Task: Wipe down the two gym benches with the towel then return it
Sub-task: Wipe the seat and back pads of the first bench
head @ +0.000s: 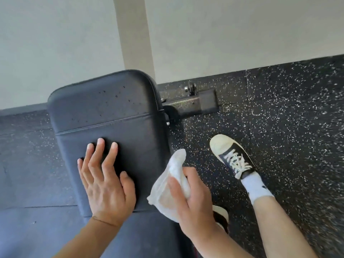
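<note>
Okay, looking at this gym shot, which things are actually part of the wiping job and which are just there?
Part of the job:
- white towel, gripped by the right hand
- black bench pad, with the left hand resting flat on it

Just there:
- bench foot with wheel
- sneaker
- speckled rubber floor
- wall

There is one view, from the person's head, looking steeply down and forward, close over both hands. Beyond the fingertips of the left hand (106,183) the bench pad (104,101) runs up to the wall (223,30). Right of the right hand (193,200) and its fingers lies speckled floor (288,112), its far edges smeared.
</note>
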Demonstrator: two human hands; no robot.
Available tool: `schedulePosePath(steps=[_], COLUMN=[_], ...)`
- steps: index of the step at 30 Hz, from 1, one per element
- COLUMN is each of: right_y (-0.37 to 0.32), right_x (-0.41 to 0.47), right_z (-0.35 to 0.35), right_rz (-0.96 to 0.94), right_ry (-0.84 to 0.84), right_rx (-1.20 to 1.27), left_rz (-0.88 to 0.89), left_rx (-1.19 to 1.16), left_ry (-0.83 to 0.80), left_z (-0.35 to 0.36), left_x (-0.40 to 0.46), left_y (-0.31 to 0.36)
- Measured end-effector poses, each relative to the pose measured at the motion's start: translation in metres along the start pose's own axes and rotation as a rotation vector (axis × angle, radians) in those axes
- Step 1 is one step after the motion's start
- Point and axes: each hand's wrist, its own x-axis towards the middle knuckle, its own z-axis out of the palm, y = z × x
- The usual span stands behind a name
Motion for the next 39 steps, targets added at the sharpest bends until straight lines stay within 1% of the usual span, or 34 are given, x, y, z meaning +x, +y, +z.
schedulePosePath(steps=[2,4,9,12,14,18,20,22,23,25,27,28,32,34,36,39], right_y=[-0.003,-0.017,-0.057,-0.064,-0.056,-0.027,-0.028,-0.042,-0.052,-0.074,-0.093,-0.1,-0.12,-0.129,-0.139,-0.143], right_x=[0.008,0.039,0.139,0.138,0.107,0.043,0.042,0.063,0.077,0.103,0.115,0.115,0.107,0.102,0.096,0.087], right_z=[-0.002,0.001,0.02,0.024,0.019,0.003,-0.007,-0.012,-0.012,-0.006,0.009,0.018,0.071,0.111,0.154,0.191], right_rz=[-0.038,-0.089,-0.206,-0.233,-0.293,-0.55,-0.672,-0.777,-0.792,-0.798,-0.843,-0.876,-1.031,-1.097,-1.166,-1.19], right_ry=[-0.009,0.027,0.225,0.276,0.22,-0.034,-0.125,-0.191,-0.196,-0.146,-0.117,-0.129,-0.249,-0.242,-0.241,-0.291], right_rx=[-0.015,-0.014,-0.062,-0.104,-0.163,-0.407,-0.5,-0.608,-0.656,-0.731,-0.805,-0.84,-0.927,-0.919,-0.945,-0.998], left_rz=[-0.002,0.008,0.017,0.018,0.023,0.022,0.03,0.045,0.05,0.052,0.044,0.036,-0.1,-0.18,-0.267,-0.444], left_rx=[-0.003,-0.009,-0.019,-0.035,-0.044,-0.06,-0.064,-0.074,-0.084,-0.126,-0.22,-0.274,-0.385,-0.362,-0.344,-0.446], left_ry=[0.008,0.015,0.01,0.02,0.037,0.049,0.064,0.074,0.076,0.084,0.101,0.115,0.18,0.183,0.147,0.06], left_z=[0.001,0.003,0.001,0.0,-0.001,-0.002,-0.002,-0.003,-0.003,-0.003,-0.006,-0.008,-0.018,-0.021,-0.02,-0.017], left_x=[0.0,0.001,0.001,0.001,0.001,0.001,0.001,0.001,0.0,0.0,-0.001,-0.001,-0.016,-0.042,-0.076,-0.111], left_y=[0.0,-0.001,-0.001,-0.001,-0.002,-0.003,-0.004,-0.005,-0.006,-0.008,-0.009,-0.009,-0.021,-0.038,-0.058,-0.074])
